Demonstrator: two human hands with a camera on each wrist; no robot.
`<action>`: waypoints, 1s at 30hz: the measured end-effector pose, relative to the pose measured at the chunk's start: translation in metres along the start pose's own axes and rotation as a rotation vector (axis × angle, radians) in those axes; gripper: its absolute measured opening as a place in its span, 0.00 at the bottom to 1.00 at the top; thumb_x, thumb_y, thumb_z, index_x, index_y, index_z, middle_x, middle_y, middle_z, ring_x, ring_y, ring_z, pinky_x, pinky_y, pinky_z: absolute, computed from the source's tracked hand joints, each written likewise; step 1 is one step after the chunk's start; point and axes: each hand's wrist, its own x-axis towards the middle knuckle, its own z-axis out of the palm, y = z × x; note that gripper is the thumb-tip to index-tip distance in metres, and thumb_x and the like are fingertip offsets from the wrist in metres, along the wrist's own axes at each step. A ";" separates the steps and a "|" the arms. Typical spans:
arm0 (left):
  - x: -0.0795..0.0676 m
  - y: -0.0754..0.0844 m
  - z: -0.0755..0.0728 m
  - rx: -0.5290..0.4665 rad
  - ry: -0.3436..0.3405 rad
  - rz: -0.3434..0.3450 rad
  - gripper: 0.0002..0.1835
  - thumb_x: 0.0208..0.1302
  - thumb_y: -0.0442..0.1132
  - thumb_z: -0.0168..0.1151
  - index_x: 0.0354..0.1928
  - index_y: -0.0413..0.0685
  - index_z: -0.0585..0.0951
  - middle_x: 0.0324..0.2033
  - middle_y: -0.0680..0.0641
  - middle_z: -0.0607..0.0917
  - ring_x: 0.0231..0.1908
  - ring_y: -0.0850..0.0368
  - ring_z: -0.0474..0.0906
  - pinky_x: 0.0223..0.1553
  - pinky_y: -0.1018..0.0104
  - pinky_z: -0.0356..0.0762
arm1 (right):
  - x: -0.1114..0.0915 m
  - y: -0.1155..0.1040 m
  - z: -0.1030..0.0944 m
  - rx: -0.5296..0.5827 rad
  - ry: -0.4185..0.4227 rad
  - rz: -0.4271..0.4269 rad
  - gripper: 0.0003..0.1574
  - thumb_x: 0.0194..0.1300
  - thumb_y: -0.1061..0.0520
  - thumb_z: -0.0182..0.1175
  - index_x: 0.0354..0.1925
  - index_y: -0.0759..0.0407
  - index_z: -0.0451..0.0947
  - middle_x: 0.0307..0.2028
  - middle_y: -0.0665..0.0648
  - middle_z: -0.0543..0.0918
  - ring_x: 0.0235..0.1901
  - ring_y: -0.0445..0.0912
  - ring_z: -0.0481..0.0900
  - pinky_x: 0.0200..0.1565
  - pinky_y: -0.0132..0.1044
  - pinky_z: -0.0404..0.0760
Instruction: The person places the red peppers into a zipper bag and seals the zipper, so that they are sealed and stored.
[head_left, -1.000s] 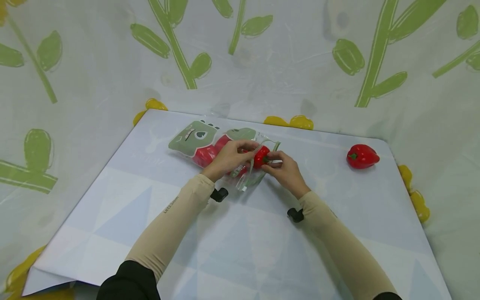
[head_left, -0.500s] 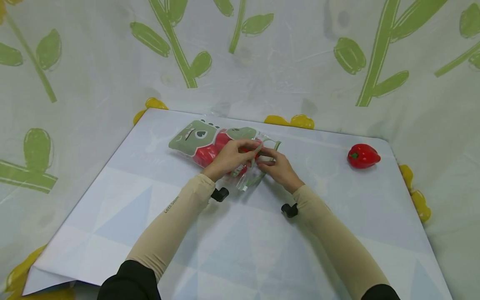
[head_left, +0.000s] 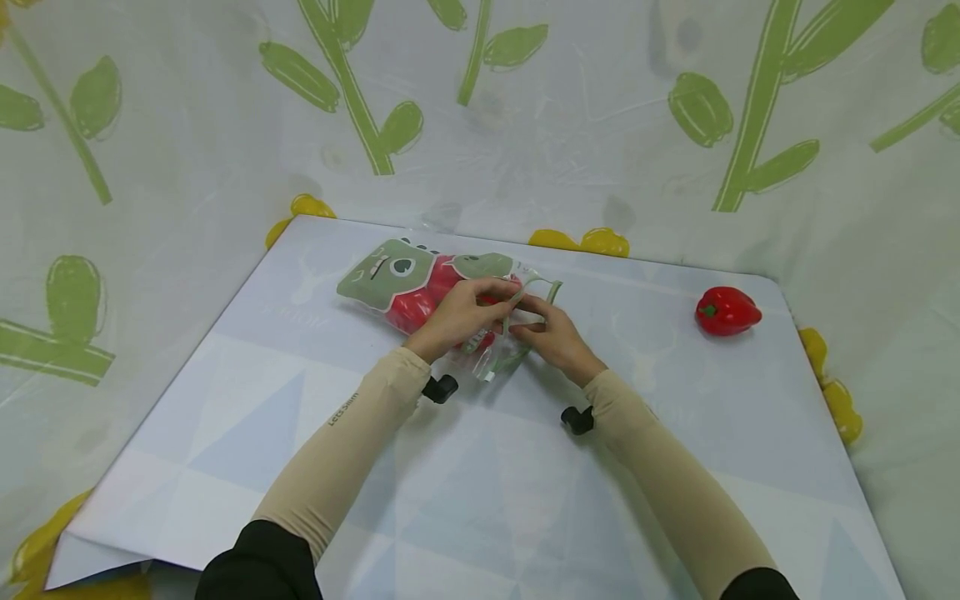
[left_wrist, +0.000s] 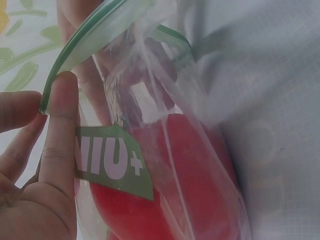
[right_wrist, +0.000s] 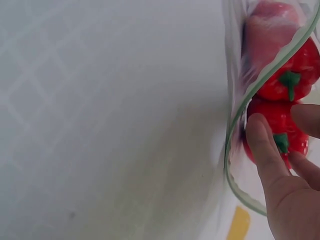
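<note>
In the head view a clear zip bag (head_left: pixel 375 285) with a green cartoon print lies on the table, its open mouth toward the right. At the green-edged rim, my left hand (head_left: pixel 467 312) pinches the bag between thumb and finger; the left wrist view shows the rim (left_wrist: pixel 59 62) between them. My right hand (head_left: pixel 558 337) reaches into the mouth. In the right wrist view its fingertips are around the stem end of a glossy red bell pepper (right_wrist: pixel 274 116), beside another bell pepper (right_wrist: pixel 306 70) inside the bag. Red shapes (left_wrist: pixel 200 185) fill the bag's lower part.
Another red bell pepper (head_left: pixel 729 312) lies on the table (head_left: pixel 480 500) toward the right edge. A white sheet with green leaf prints (head_left: pixel 600 125) hangs behind the table. Black wrist devices (head_left: pixel 438 388) sit under both sleeves.
The right hand has moved left into the bag's mouth with the red bell pepper, which the fingers now hide in the head view. The left hand stays at the rim.
</note>
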 end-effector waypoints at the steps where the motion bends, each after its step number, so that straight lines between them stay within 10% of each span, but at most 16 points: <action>1: 0.000 0.000 0.000 -0.007 -0.001 -0.002 0.18 0.71 0.40 0.65 0.61 0.52 0.83 0.54 0.54 0.84 0.50 0.54 0.80 0.48 0.63 0.83 | 0.000 0.000 0.000 -0.001 0.001 0.002 0.37 0.72 0.61 0.62 0.75 0.54 0.64 0.70 0.58 0.70 0.59 0.57 0.80 0.59 0.48 0.79; 15: -0.001 -0.002 -0.001 -0.008 -0.007 -0.016 0.19 0.71 0.38 0.64 0.63 0.50 0.81 0.57 0.51 0.82 0.50 0.53 0.79 0.46 0.64 0.84 | -0.016 0.008 -0.016 -0.101 0.067 -0.109 0.27 0.70 0.61 0.63 0.65 0.60 0.73 0.61 0.59 0.79 0.55 0.55 0.82 0.55 0.49 0.82; 30: -0.002 -0.002 -0.001 -0.011 -0.005 -0.026 0.19 0.70 0.40 0.65 0.62 0.51 0.82 0.53 0.54 0.83 0.45 0.52 0.82 0.45 0.63 0.85 | -0.052 0.022 -0.083 -0.346 0.403 -0.310 0.29 0.67 0.63 0.66 0.65 0.58 0.74 0.60 0.58 0.79 0.57 0.54 0.79 0.54 0.54 0.80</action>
